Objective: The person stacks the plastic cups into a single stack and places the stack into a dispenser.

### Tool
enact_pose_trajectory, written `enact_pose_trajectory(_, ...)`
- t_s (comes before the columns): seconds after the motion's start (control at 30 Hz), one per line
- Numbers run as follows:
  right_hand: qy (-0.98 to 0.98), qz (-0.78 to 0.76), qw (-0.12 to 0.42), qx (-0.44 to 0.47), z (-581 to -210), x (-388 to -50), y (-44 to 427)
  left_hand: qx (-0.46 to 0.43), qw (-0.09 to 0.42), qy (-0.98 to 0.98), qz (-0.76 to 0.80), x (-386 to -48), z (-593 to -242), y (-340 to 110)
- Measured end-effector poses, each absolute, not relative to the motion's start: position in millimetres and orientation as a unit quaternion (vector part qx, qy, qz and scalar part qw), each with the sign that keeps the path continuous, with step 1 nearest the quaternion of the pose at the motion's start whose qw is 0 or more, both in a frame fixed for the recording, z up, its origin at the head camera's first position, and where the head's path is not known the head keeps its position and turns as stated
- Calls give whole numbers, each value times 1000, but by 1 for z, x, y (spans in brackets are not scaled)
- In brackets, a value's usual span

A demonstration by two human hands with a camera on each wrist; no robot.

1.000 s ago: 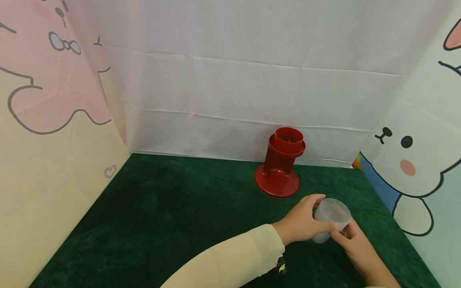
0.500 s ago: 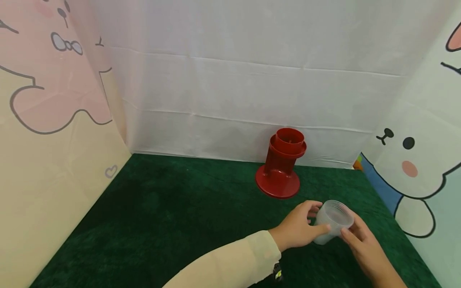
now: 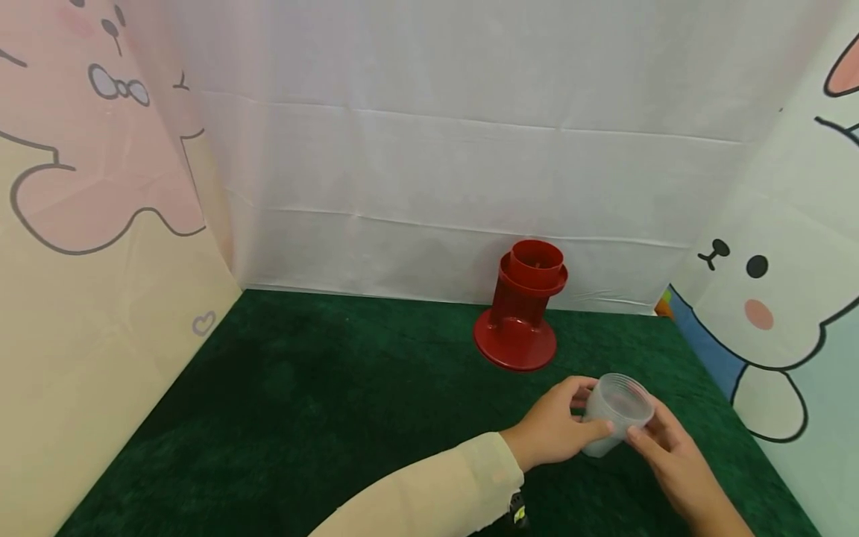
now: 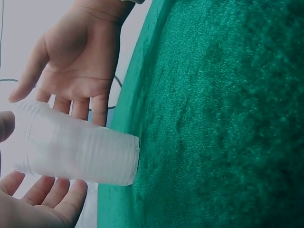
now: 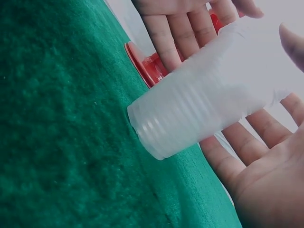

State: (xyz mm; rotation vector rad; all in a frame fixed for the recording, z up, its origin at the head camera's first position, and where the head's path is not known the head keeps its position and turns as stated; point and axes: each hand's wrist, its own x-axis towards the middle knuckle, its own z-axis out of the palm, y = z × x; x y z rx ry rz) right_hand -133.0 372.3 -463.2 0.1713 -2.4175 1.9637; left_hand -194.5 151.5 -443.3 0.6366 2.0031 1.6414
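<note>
A stack of translucent plastic cups (image 3: 620,403) stands upright on the green cloth at the right, its ribbed lower part showing in the left wrist view. My left hand (image 3: 553,425) holds the stack from the left, thumb on the near side and fingers along the far side. From the right, my right hand (image 3: 678,455) holds it too, thumb near the rim and fingers behind. In the right wrist view the stack's base (image 5: 147,130) meets the cloth between both hands. Neither palm presses against the cups.
Behind the hands, a red cylindrical holder with a round base (image 3: 515,343) stands near the white back curtain (image 3: 403,171). Green cloth (image 3: 322,388) covers the table. Printed cartoon curtains (image 3: 114,298) flank both sides.
My left hand has shifted slightly down and left, its thumb drawn back across the front of the cups. My right hand has moved slightly right. The cups have hardly moved; the red holder stays put.
</note>
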Motion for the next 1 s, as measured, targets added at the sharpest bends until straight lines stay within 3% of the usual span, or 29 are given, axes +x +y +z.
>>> enact_pose_trajectory(0.57, -804, 593, 3, 32, -439, -143, 356, 237, 212, 729, 606, -201, -426, 138)
enact_pose_trajectory(1.0, -820, 565, -4, 92, -405, -166, 342, 241, 162, 748, 596, -216, -398, 118)
